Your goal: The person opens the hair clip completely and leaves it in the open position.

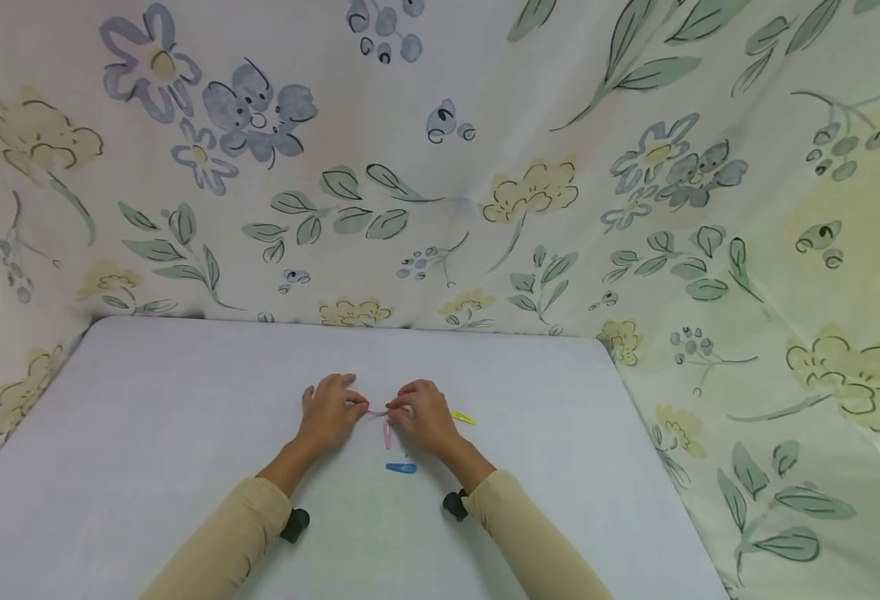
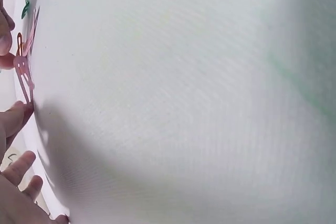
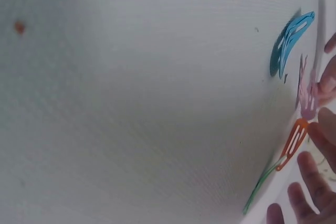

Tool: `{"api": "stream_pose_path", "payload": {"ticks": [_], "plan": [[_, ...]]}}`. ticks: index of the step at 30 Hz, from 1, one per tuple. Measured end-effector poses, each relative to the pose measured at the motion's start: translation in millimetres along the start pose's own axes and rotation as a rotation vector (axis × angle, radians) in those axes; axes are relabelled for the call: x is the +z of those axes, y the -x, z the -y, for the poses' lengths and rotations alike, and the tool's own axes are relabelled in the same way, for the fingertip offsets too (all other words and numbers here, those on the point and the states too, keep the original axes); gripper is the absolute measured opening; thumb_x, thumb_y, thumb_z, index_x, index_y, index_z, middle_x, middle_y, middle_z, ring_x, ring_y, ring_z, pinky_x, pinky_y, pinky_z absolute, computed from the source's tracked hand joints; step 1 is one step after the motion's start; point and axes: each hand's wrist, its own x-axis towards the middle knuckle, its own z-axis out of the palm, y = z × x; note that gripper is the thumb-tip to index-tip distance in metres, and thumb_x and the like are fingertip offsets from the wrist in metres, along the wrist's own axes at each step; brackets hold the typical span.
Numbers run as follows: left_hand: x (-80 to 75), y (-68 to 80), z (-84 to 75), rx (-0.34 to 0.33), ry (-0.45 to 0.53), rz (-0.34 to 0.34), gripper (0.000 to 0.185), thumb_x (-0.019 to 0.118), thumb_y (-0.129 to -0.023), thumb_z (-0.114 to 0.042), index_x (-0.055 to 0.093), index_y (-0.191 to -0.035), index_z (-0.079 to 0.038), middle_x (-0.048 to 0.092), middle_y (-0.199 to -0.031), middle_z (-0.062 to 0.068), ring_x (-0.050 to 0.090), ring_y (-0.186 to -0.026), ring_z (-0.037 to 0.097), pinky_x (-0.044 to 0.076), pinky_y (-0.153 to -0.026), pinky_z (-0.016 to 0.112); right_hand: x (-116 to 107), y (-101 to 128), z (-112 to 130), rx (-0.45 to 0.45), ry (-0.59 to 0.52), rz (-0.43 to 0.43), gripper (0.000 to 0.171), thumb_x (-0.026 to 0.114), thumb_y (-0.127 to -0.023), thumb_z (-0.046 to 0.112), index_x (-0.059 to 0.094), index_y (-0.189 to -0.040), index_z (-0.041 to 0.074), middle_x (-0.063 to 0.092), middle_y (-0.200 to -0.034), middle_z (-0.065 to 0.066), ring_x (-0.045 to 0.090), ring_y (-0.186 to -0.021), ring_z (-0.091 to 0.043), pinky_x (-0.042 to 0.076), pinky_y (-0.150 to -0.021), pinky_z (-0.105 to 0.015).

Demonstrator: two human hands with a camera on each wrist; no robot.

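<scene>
A: Hands meet at the middle of the white counter [image 1: 147, 417] in the head view. The left hand [image 1: 329, 411] and right hand [image 1: 425, 417] each pinch an end of a pink hair clip [image 1: 377, 412], held level between them, so both grips are closed on it.

B: What lies around them?

A: A second pink clip [image 1: 387, 434] lies just below the held one, a blue clip [image 1: 401, 468] nearer the person, and a yellow clip [image 1: 463, 417] just beyond the right hand. Floral cloth [image 1: 635, 208] hangs behind and along the right side.

B: And the left wrist view?

A: The pink hair clip [image 2: 22, 69] shows at the left edge, a fingertip [image 2: 13, 119] touching its lower end. The rest is bare counter [image 2: 184, 103].

B: Right wrist?

A: The blue clip [image 3: 290, 43] lies on the counter, apart from the fingers [image 3: 320, 135]. A pink clip [image 3: 306, 98], an orange clip [image 3: 294, 142] and a green clip [image 3: 260, 190] sit by the fingertips. I cannot tell which of them touch.
</scene>
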Motion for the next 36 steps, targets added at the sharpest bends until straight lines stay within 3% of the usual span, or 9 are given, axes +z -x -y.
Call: {"api": "stream_pose_path", "payload": {"ticks": [4, 12, 17, 20, 29, 36], "plan": [[0.7, 1.6, 2.6, 0.037, 0.013, -0.019, 0.019, 0.071, -0.093, -0.018, 0.076, -0.107, -0.006, 0.050, -0.145, 0.020, 0.032, -0.141, 0.039, 0.009, -0.111, 0.071, 0.9, 0.9, 0.4, -0.030, 0.039, 0.019, 0.016, 0.074, -0.091, 0.024, 0.079, -0.105, 0.018, 0.063, -0.117, -0.001, 0.048, -0.121, -0.021, 0.039, -0.105, -0.044], [5.2, 9.3, 8.2, 0.199, 0.072, -0.065, 0.026, 0.080, -0.085, -0.022, 0.078, -0.108, -0.011, 0.057, -0.138, 0.019, 0.040, -0.136, 0.039, 0.025, -0.107, 0.067, 2.6, 3.3, 2.5, -0.034, 0.069, 0.002, 0.015, 0.078, -0.088, 0.024, 0.077, -0.102, 0.018, 0.062, -0.119, -0.001, 0.048, -0.123, -0.021, 0.038, -0.106, -0.044], [6.2, 15.3, 5.6, 0.227, 0.109, -0.047, 0.022, 0.084, -0.080, -0.023, 0.081, -0.099, -0.012, 0.058, -0.136, 0.016, 0.040, -0.136, 0.036, 0.025, -0.108, 0.066, 1.9, 4.4, 4.3, -0.047, 0.085, 0.008, 0.005, 0.078, -0.088, 0.023, 0.078, -0.092, 0.020, 0.062, -0.115, 0.000, 0.049, -0.120, -0.020, 0.040, -0.104, -0.043], [6.3, 18.3, 3.2, 0.236, 0.112, -0.041, 0.023, 0.086, -0.079, -0.024, 0.081, -0.096, -0.011, 0.058, -0.136, 0.016, 0.039, -0.136, 0.036, 0.024, -0.108, 0.066, 1.8, 5.2, 5.1, -0.041, 0.082, 0.021, 0.006, 0.077, -0.088, 0.024, 0.079, -0.093, 0.021, 0.063, -0.115, 0.001, 0.050, -0.119, -0.020, 0.040, -0.104, -0.043], [7.7, 19.5, -4.8, 0.270, -0.055, -0.033, 0.038, 0.089, -0.071, -0.040, 0.081, -0.093, -0.012, 0.060, -0.131, 0.012, 0.042, -0.132, 0.034, 0.026, -0.105, 0.067, 7.4, 3.8, 3.3, -0.017, 0.120, 0.036, 0.017, 0.076, -0.090, 0.028, 0.079, -0.104, 0.020, 0.063, -0.118, 0.000, 0.047, -0.123, -0.021, 0.039, -0.105, -0.045], [8.6, 19.4, -7.7, 0.276, -0.125, -0.031, 0.038, 0.090, -0.069, -0.043, 0.081, -0.091, -0.013, 0.061, -0.129, 0.012, 0.043, -0.131, 0.036, 0.024, -0.105, 0.072, 2.2, 3.7, 3.3, -0.047, 0.168, 0.039, 0.011, 0.076, -0.089, 0.027, 0.079, -0.097, 0.019, 0.064, -0.118, 0.000, 0.047, -0.125, -0.022, 0.040, -0.104, -0.045]]}}
